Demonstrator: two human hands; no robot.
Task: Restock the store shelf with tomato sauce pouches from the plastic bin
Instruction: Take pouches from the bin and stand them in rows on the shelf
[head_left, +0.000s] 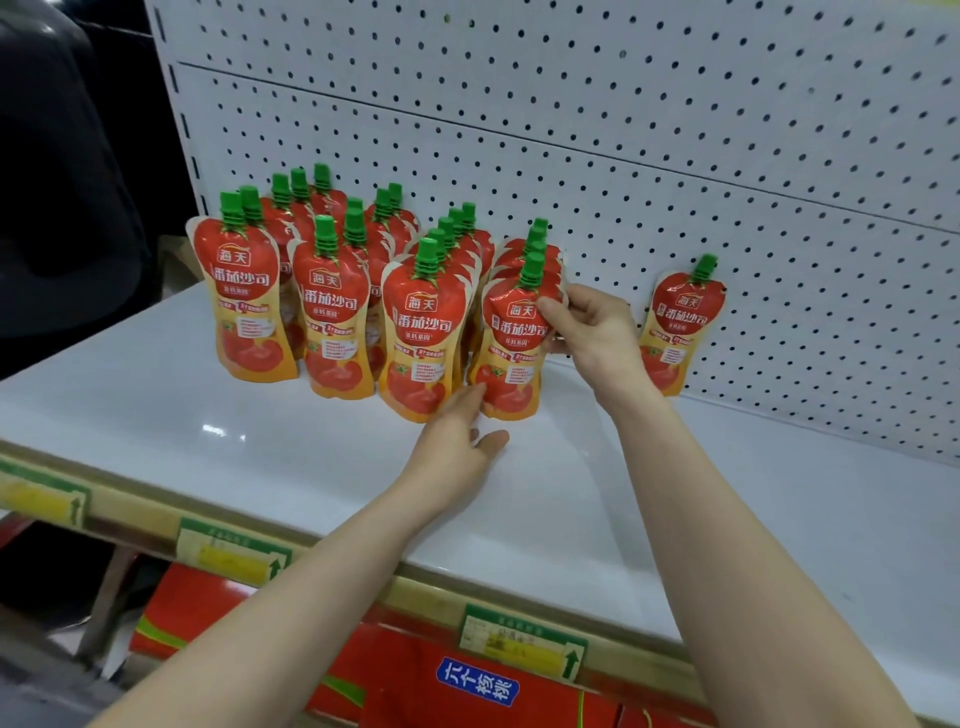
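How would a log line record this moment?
left hand: touches pouch base; right hand: pinches pouch top; shelf: partly stocked; stage: placing

- Left hand (457, 447): bare, seen from the back, with smooth skin over the knuckles; nails too small to judge.
- Right hand (597, 332): bare too, seen from the back, with knuckles and wrist bone faintly marked.
- Left forearm (311, 587): uncovered along its whole visible length, slim and smooth, looking broader toward the lower frame edge under the wide lens.
- Right forearm (727, 519): likewise uncovered from wrist to frame edge, with the same slim, smooth shape.
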